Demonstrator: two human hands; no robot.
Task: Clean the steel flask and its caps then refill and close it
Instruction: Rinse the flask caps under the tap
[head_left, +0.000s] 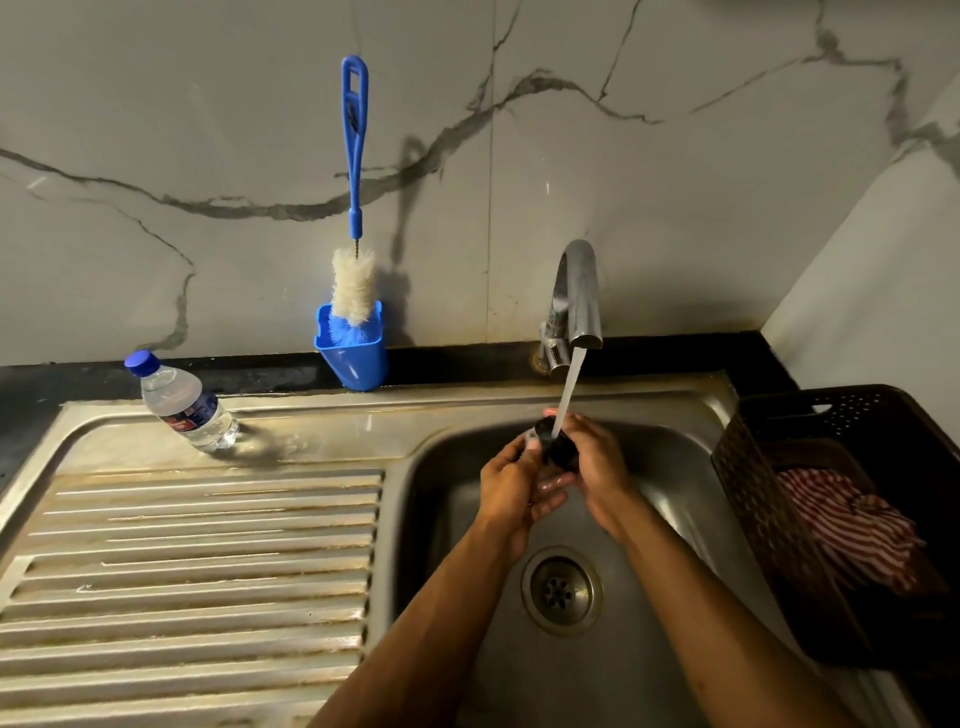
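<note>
A small black cap (558, 447) sits between both hands over the steel sink (457, 519), under the water stream (569, 389) running from the chrome tap (579, 296). My left hand (511, 486) cups the cap from the left and below. My right hand (597, 467) grips it from the right. The steel flask itself is not in view. A blue bottle brush (355, 208) with pale bristles stands upright in a blue holder (353, 353) against the wall.
A clear plastic water bottle (182, 405) with a blue lid stands at the back of the ribbed draining board (192, 561). A dark basket (831, 467) holding a red-and-white striped cloth (847, 525) sits right of the sink. The drain (561, 590) lies below the hands.
</note>
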